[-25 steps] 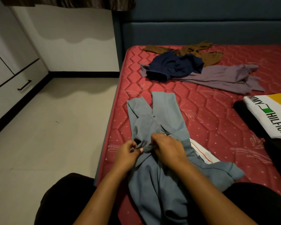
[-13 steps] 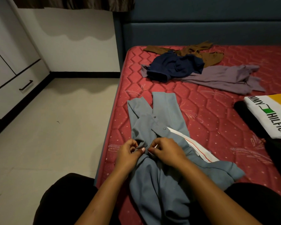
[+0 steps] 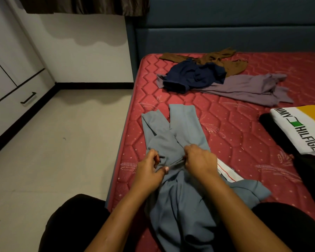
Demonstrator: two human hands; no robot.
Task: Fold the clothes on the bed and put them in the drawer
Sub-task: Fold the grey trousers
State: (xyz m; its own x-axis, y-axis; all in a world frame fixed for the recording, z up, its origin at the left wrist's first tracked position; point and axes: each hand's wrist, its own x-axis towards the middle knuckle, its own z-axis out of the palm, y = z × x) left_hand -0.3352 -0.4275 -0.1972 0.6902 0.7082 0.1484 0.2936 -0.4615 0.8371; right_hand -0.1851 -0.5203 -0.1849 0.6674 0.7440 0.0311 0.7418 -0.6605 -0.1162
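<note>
Grey-blue trousers point(image 3: 184, 128) lie lengthwise on the red mattress point(image 3: 235, 135) near its left edge, legs pointing away from me. My left hand point(image 3: 150, 170) pinches the cloth at the waist. My right hand point(image 3: 200, 160) grips the same waist cloth just to the right, with a white lining showing beside it. Further up the bed lie a navy garment point(image 3: 195, 75), a brown garment point(image 3: 231, 62) and a mauve garment point(image 3: 247, 88), all unfolded. A white drawer point(image 3: 16, 106) with a black handle is in the cabinet at the left.
A white, yellow and black shirt point(image 3: 302, 131) with lettering lies at the mattress's right edge. A blue padded headboard point(image 3: 225, 33) stands behind the bed. Pale floor tiles point(image 3: 62, 151) stretch between bed and cabinet. My dark-clad knees are at the bottom.
Both hands stayed on the trousers' waist, shifting slightly and drawing the cloth over the white lining, which shows less than half a second ago. The other clothes have not moved.
</note>
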